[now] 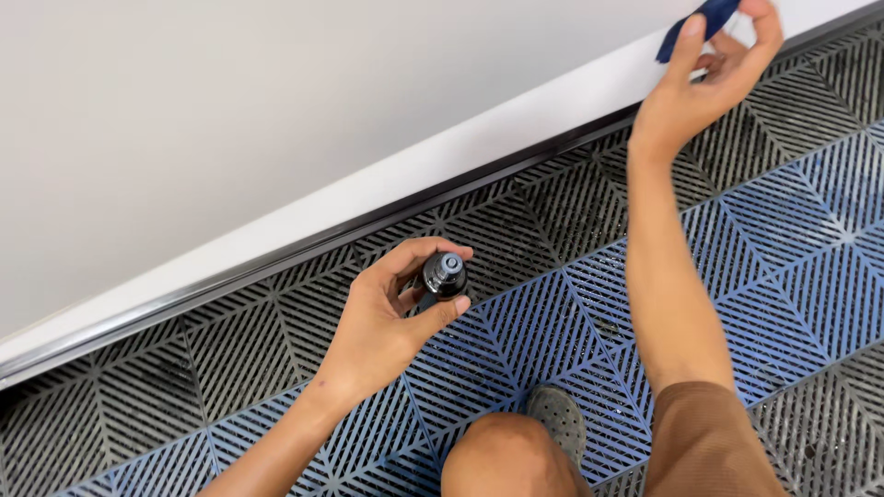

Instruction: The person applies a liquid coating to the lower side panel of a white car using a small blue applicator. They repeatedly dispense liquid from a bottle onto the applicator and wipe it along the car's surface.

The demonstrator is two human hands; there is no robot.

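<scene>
Left hand [387, 317] gripping a small dark bottle [443, 277], contents unseen; right hand [714, 69] pinching a blue cloth [695, 23].

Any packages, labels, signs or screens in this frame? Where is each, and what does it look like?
Small bottle: the only package, held in the left hand above the grid floor tiles; round, dark, with a silvery tip on top.
No label, sign or screen shows.
</scene>
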